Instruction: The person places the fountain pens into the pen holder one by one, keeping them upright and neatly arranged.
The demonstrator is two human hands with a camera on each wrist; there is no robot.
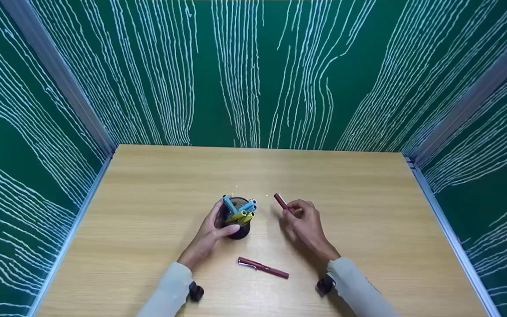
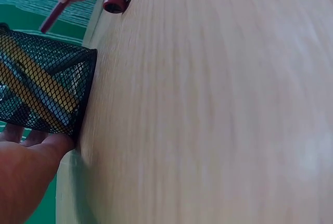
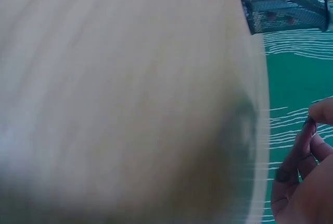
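My left hand (image 1: 207,240) grips a black mesh pen holder (image 1: 238,233), its thumb on the near side. Blue pens (image 1: 230,204) and yellow-green pens (image 1: 237,216) stick out of the top. In the left wrist view the mesh holder (image 2: 62,62) stands on the table with fingers at its lower wall. To the right of the holder, my right hand (image 1: 310,226) pinches a dark red pen (image 1: 281,201) by one end, the other end pointing toward the far left. A second dark red pen (image 1: 264,268) with a silver clip lies on the table between the forearms.
The wooden table (image 1: 156,176) is bounded by green panels (image 1: 275,88) with white wavy lines at the back and sides. Grey metal posts (image 1: 66,83) stand at the corners. A few tiny pale specks lie on the table behind the holder.
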